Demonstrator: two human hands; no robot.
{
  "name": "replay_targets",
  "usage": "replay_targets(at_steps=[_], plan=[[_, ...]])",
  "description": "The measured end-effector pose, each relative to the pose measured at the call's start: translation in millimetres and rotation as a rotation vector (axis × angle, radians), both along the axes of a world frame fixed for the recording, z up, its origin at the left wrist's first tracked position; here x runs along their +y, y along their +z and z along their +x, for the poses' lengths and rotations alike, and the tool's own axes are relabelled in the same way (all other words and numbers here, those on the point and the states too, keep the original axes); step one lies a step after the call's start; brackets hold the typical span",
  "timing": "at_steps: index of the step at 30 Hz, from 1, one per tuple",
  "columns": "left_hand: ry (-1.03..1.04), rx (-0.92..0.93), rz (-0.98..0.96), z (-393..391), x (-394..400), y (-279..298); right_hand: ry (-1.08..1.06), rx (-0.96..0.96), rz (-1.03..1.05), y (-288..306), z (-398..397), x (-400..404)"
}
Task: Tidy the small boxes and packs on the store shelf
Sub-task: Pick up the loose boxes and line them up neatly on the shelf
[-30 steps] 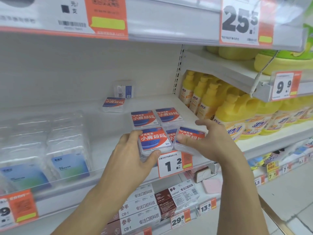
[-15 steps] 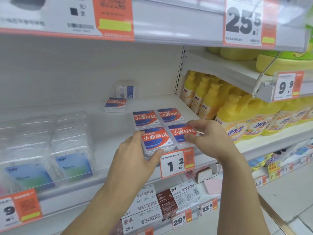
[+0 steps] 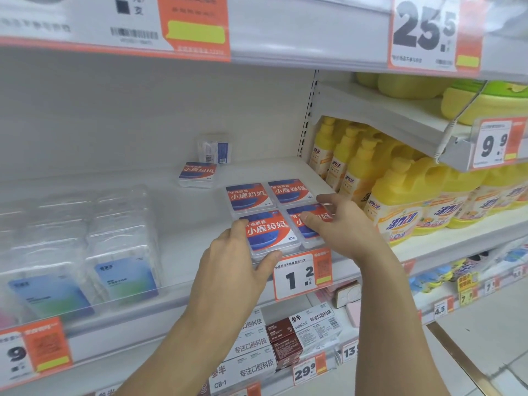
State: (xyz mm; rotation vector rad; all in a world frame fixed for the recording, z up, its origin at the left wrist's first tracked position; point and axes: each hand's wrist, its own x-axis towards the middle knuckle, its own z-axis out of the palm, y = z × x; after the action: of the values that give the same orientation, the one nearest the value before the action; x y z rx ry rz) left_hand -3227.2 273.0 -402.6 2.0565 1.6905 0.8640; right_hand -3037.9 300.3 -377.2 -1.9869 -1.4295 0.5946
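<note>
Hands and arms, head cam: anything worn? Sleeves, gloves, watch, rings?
Nothing worn that shows. The left hand and the right hand are both bare, with no gloves and no rings on the visible fingers. Both forearms are bare to the bottom edge of the picture, with no sleeve cuff, watch or wristband in view. Nails look short and unpainted.

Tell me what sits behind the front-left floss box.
Directly behind the front-left floss box lies another flat box. Farther back sit a stray box and an upright pack. Whatever is beneath stays hidden.
</note>
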Motion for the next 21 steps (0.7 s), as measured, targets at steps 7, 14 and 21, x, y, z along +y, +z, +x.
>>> replay_targets(at_steps=[7,14,21], plan=[[0.014,0.055,-0.013,-2.5,-1.9,6.4,-0.025,-0.037,-0.007,3.0,-1.5,-2.2],[-0.008,0.048,-0.016,-3.7,-6.1,7.9,-0.016,0.013,-0.020,1.1,-0.9,-1.5],[0.142,-0.280,0.061,-8.5,35.5,11.1,0.000,0.035,0.136,0.0,-4.4,9.0]])
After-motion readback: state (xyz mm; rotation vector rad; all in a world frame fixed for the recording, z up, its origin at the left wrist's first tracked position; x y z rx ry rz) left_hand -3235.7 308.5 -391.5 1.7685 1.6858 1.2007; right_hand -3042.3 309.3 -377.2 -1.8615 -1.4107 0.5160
